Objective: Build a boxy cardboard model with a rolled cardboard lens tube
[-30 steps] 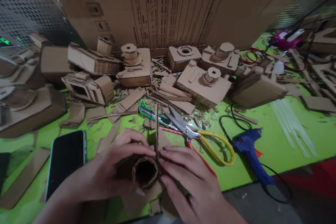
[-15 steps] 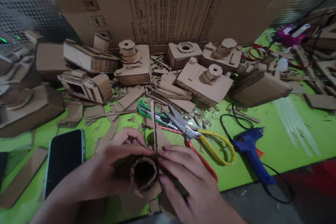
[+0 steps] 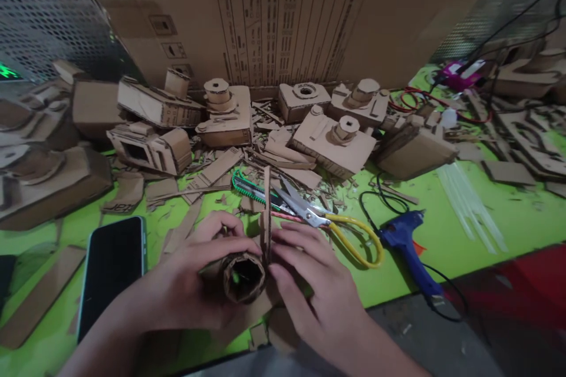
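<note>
Brown cardboard tube (image 3: 244, 278), short and many-sided, is held over the near edge of the lime-green tabletop (image 3: 177, 349), its open end facing the camera. The left hand (image 3: 194, 280) grasps it, with the fingers curled over the top and side. A narrow brown cardboard strip (image 3: 267, 206) stands on edge along the tube's right side and runs away toward the cutting tools. The right hand (image 3: 316, 283) has its fingertips at the strip from the other side, the hand partly open; whether it pinches the strip or only presses it, I cannot tell.

Compared with the earlier frame, green now shows through the tube's opening, which was dark before. The strip's far end, which leaned left, now points nearly straight away. The right hand now covers the red handle of the scissors (image 3: 309, 212), so mainly the metal blades and yellow handle show. The view has shifted too, bringing the blue glue gun (image 3: 409, 253) closer to the picture's middle.

Under the scissors' blades lies a green utility knife (image 3: 250, 187). A dark-screened phone (image 3: 112, 274) with a pale teal case lies left of the left hand. Boxy brown cardboard models (image 3: 336, 141) and scraps line the back, before a large printed cardboard panel (image 3: 283, 17).
</note>
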Action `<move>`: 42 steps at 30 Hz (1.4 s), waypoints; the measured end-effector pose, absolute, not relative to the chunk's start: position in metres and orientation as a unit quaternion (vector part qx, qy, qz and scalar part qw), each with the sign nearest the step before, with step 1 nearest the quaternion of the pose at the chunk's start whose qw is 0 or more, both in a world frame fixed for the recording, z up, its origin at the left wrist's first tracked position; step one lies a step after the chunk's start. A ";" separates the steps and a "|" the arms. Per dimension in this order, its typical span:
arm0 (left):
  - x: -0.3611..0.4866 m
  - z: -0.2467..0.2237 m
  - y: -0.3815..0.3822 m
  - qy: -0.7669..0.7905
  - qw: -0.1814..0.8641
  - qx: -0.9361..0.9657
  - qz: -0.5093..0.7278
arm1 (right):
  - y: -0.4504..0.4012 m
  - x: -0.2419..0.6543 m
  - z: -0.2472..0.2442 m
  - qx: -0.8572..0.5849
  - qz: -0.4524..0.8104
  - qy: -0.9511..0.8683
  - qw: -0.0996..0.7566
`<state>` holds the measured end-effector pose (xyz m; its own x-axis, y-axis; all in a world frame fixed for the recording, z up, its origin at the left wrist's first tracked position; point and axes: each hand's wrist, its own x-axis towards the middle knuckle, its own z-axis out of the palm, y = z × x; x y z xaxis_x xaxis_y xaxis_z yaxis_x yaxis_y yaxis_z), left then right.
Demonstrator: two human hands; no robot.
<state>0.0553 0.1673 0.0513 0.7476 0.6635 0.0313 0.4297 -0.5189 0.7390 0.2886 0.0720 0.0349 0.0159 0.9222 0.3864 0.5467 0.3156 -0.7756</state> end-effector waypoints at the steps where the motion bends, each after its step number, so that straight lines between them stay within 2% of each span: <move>1: 0.054 0.051 0.168 0.310 0.375 0.859 0.161 | 0.075 0.287 0.035 -0.554 0.210 -0.658 0.465; 6: 0.048 0.052 0.170 0.314 0.373 0.863 0.129 | 0.087 0.282 0.041 -0.580 0.317 -0.592 0.461; 10: 0.046 0.057 0.167 0.309 0.414 0.843 0.152 | 0.085 0.286 0.048 -0.594 0.397 -0.526 0.462; 12: 0.048 0.063 0.163 0.304 0.421 0.834 0.188 | 0.080 0.288 0.053 -0.584 0.419 -0.502 0.482; 15: 0.054 0.079 0.151 0.350 0.376 0.823 0.242 | 0.070 0.289 0.063 -0.529 0.452 -0.478 0.537; 18: 0.065 0.101 0.134 0.372 0.368 0.813 0.255 | 0.063 0.285 0.074 -0.456 0.487 -0.471 0.577; 24: 0.081 0.135 0.102 0.403 0.595 0.658 0.228 | 0.049 0.277 0.088 -0.389 0.539 -0.460 0.589; 26: 0.083 0.138 0.091 0.403 0.628 0.627 0.224 | 0.043 0.278 0.092 -0.382 0.527 -0.487 0.583; 28: 0.082 0.136 0.082 0.408 0.618 0.629 0.235 | 0.037 0.287 0.095 -0.398 0.479 -0.535 0.570; 30: 0.076 0.131 0.073 0.421 0.593 0.640 0.249 | 0.033 0.302 0.093 -0.459 0.380 -0.596 0.539; 32: 0.068 0.123 0.068 0.441 0.591 0.625 0.254 | 0.033 0.324 0.084 -0.558 0.246 -0.645 0.460; 34: 0.060 0.116 0.067 0.472 0.596 0.586 0.281 | 0.036 0.344 0.071 -0.647 0.163 -0.668 0.329; 36: 0.054 0.110 0.067 0.496 0.587 0.556 0.318 | 0.041 0.357 0.056 -0.701 0.144 -0.672 0.188; 37: 0.054 0.108 0.067 0.505 0.578 0.547 0.335 | 0.044 0.360 0.049 -0.715 0.144 -0.669 0.144; 39: 0.056 0.108 0.066 0.520 0.562 0.532 0.362 | 0.051 0.360 0.040 -0.730 0.146 -0.660 0.102; 42: 0.063 0.113 0.062 0.534 0.565 0.502 0.380 | 0.057 0.352 0.037 -0.743 0.140 -0.647 0.101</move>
